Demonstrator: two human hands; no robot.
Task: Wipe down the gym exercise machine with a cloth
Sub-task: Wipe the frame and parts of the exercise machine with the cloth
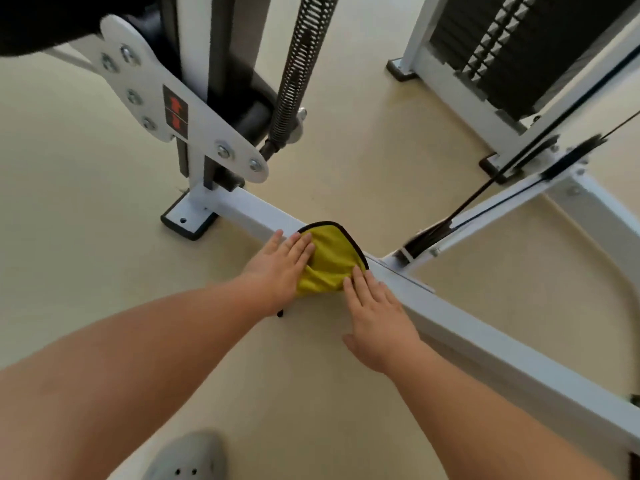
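Wiping is under way: the yellow cloth lies on the machine's low white frame bar, pressed by the left hand and right hand, fingers flat and straight; next, I judge, it needs sliding along the bar

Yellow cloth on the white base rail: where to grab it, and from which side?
Pinch the black-trimmed far edge of the yellow cloth, coming down from above on the far side. That edge arcs free over the white rail, while the left hand and right hand lie flat on its near sides. Its bunched folds should pinch easily.
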